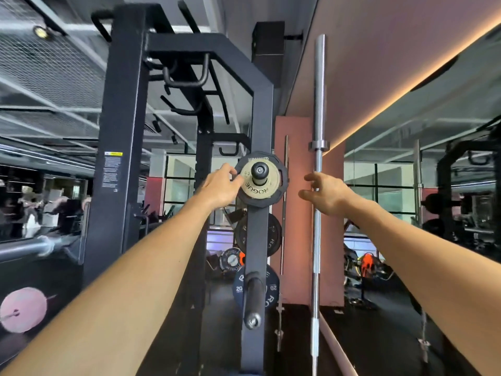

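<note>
Left fingers (pixel 231 169): curled, with the thumb, on the nine o'clock rim of the tan ROGUE plate (pixel 256 189), which is pinched by the left hand (pixel 221 185). Right fingers (pixel 311 177): spread and relaxed, nothing held. The right hand (pixel 326 192) is poised at three o'clock of the plate, apart from it, just beside an upright steel barbell (pixel 318 104). The tan plate is seated on the top storage peg (pixel 259 171) of a black rack upright (pixel 254 240), against a larger black plate (pixel 267 202). Below, at six o'clock, a blue 20 plate (pixel 272 289) is hung.
</note>
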`<control>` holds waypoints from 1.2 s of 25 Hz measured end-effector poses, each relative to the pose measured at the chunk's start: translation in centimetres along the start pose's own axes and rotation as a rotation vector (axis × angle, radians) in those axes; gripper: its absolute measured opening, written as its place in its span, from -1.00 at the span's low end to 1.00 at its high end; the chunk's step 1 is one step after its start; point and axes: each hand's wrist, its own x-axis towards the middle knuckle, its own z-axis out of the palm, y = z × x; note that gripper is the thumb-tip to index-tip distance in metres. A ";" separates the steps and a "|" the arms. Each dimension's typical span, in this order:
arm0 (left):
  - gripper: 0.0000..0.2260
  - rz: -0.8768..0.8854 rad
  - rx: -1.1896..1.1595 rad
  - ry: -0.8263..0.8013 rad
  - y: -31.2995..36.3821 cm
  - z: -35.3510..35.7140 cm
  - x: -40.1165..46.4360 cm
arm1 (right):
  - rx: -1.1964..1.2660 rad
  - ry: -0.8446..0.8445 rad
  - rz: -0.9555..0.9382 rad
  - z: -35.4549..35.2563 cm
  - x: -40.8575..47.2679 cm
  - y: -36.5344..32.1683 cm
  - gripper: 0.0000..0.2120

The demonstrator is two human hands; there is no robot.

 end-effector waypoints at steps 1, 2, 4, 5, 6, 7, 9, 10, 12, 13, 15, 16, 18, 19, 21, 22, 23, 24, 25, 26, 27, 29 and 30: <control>-0.70 0.001 0.005 0.001 -0.7 0.6 1.4 | -0.010 0.002 0.001 0.6 1.4 0.2 -0.49; -0.72 0.001 0.004 0.002 -1.5 1.3 2.9 | -0.012 0.006 0.003 1.4 2.9 0.5 -0.49; -0.72 0.008 0.012 -0.003 -2.8 2.9 5.8 | -0.018 0.012 0.010 3.1 5.7 1.1 -0.49; -0.71 0.013 0.024 -0.002 -3.4 3.7 7.1 | -0.024 0.012 0.012 3.9 7.1 1.3 -0.49; -0.70 0.023 0.033 0.003 -4.1 4.6 8.6 | -0.026 0.014 0.015 4.9 8.7 1.5 -0.51; -0.69 0.032 0.041 0.008 -4.7 5.4 10.0 | -0.032 0.020 0.016 5.9 10.1 1.7 -0.54; -0.68 0.034 0.049 0.011 -5.7 7.0 13.0 | -0.050 0.035 0.019 7.6 12.9 2.0 -0.61; -0.68 0.032 0.048 0.011 -6.0 7.8 14.2 | -0.054 0.038 0.020 8.3 14.1 2.2 -0.63; -0.73 0.036 0.064 0.014 -6.8 9.1 16.6 | -0.056 0.048 0.013 9.5 16.2 2.5 -0.64; -0.73 0.039 0.075 0.016 -7.1 9.7 17.5 | -0.064 0.052 0.013 9.9 17.0 2.6 -0.65; -0.65 0.028 0.084 0.007 -7.7 10.9 19.0 | -0.077 0.045 0.043 10.9 18.7 2.9 -0.64; -0.62 0.018 0.086 -0.003 -7.8 11.3 19.4 | -0.074 0.022 0.053 11.4 19.3 2.9 -0.62; -0.62 -0.009 0.069 -0.001 -7.7 11.8 20.0 | 0.024 -0.002 0.086 12.4 20.3 3.0 -0.64; -0.63 -0.013 0.061 0.009 -7.7 11.9 20.2 | 0.107 0.027 0.102 12.9 20.5 3.1 -0.68; -0.66 -0.014 0.005 0.009 -7.6 11.7 20.4 | 0.268 0.069 0.137 13.3 20.7 3.4 -0.73; -0.69 -0.019 -0.079 -0.010 -7.6 11.5 20.4 | 0.340 0.071 0.147 13.2 20.4 3.5 -0.77; -0.72 -0.028 -0.180 -0.039 -7.5 11.1 20.1 | 0.406 0.054 0.150 12.8 19.8 3.3 -0.80; -0.76 -0.033 -0.266 -0.063 -7.2 10.7 19.6 | 0.475 0.029 0.157 12.3 19.2 3.2 -0.81; -0.78 -0.036 -0.318 -0.075 -6.7 10.1 18.9 | 0.536 0.008 0.164 11.7 18.5 3.1 -0.81; -0.81 -0.040 -0.341 -0.080 -6.1 9.4 18.0 | 0.576 -0.006 0.164 11.0 17.8 2.9 -0.80; -0.82 -0.048 -0.353 -0.079 -5.5 8.8 17.0 | 0.600 -0.021 0.161 10.4 17.0 2.7 -0.79; -0.82 -0.052 -0.367 -0.068 -4.7 7.6 15.3 | 0.631 -0.044 0.145 9.1 15.2 1.8 -0.79; -0.79 -0.052 -0.372 -0.073 -4.4 7.0 14.6 | 0.640 -0.051 0.140 8.6 14.4 1.5 -0.79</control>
